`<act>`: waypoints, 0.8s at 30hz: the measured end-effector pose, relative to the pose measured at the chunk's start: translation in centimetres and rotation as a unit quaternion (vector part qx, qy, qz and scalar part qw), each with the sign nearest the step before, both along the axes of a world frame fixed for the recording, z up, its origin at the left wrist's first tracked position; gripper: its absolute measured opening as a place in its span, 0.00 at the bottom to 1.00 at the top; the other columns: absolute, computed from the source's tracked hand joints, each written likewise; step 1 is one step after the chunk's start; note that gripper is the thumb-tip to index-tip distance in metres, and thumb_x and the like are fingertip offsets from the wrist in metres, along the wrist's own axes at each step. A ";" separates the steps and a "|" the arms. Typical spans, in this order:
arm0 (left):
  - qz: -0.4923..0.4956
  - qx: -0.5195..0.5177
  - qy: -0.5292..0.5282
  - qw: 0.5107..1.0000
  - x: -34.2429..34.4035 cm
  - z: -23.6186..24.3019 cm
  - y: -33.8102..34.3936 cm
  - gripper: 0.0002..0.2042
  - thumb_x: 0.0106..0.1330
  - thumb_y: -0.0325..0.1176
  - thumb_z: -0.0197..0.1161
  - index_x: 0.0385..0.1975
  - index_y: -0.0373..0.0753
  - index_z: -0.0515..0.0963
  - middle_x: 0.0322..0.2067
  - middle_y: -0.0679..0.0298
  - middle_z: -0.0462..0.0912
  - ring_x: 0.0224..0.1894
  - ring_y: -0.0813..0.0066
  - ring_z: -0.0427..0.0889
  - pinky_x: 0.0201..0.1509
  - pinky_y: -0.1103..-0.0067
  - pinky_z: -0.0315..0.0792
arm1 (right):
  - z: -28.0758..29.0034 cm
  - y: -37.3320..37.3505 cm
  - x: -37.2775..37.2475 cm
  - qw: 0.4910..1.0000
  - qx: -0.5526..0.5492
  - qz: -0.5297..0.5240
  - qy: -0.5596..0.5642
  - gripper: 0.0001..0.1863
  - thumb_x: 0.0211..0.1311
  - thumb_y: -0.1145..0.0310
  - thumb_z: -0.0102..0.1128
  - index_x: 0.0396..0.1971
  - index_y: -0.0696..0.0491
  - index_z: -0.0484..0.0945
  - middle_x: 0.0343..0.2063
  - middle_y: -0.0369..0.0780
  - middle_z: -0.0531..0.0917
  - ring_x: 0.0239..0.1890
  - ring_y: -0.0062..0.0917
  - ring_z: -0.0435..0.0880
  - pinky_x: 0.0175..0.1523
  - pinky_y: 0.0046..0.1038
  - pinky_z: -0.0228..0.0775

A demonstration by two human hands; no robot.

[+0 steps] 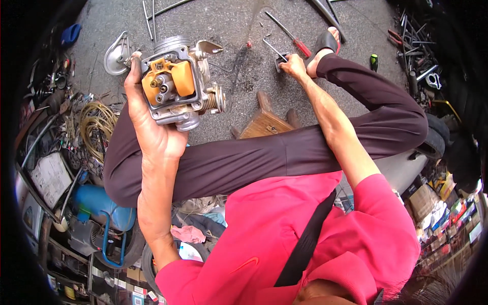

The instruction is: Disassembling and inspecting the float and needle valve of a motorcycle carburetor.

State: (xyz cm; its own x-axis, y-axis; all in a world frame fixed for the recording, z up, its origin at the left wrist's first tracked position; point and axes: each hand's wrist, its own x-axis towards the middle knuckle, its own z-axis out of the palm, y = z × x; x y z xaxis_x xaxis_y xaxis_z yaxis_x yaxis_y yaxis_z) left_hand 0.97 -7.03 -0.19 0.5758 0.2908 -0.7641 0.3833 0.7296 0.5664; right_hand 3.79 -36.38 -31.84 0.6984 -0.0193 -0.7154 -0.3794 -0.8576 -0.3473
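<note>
My left hand (145, 122) grips a silver metal carburetor (178, 114) at the upper left of the head view; its opened underside faces up, showing yellow floats (180, 77), brass and silver fittings and a spring on its right side. My right hand (295, 67) is closed on a small tool with a thin silver shaft (274, 48) and a dark end, down by my sandalled foot (325, 51). A red-handled screwdriver (301, 48) lies just beyond it. A silver metal cover (113, 58) lies on the ground left of the carburetor.
Below my crossed legs is a small wooden stool (264, 127) on grey ground (234, 25). Assorted metal tools (417, 56) lie at the right. Coiled hoses (94, 127), a blue compressor tank (96, 201) and piled parts fill the left. Boxes (424, 201) are piled at lower right.
</note>
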 end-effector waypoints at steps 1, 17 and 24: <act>0.000 0.001 0.001 1.000 -0.1 0.0 0.0 0.23 0.56 0.56 0.55 0.44 0.45 0.72 0.39 0.67 0.79 0.39 0.68 0.79 0.39 0.64 0.76 | 0.0 0.1 0.0 1.000 0.001 0.000 0.001 0.17 0.42 0.65 0.56 0.36 0.50 0.81 0.34 0.49 0.80 0.41 0.39 0.80 0.47 0.35 0.70; -0.062 -0.088 -0.093 0.990 1.5 1.3 -0.8 0.24 0.54 0.58 0.57 0.43 0.47 0.74 0.40 0.67 0.78 0.40 0.68 0.78 0.42 0.67 0.74 | 9.4 -0.5 12.4 0.985 0.091 0.049 -0.135 0.26 0.54 0.44 0.49 0.24 0.55 0.80 0.19 0.47 0.80 0.25 0.32 0.80 0.33 0.34 0.69; -0.045 -0.078 -0.138 0.986 3.1 3.1 -2.2 0.29 0.48 0.64 0.57 0.44 0.50 0.72 0.40 0.69 0.76 0.40 0.69 0.75 0.38 0.68 0.69 | 29.1 -0.4 20.1 0.930 0.283 -0.024 -0.232 0.14 0.62 0.64 0.46 0.41 0.56 0.75 0.19 0.35 0.76 0.16 0.15 0.68 0.20 0.18 0.62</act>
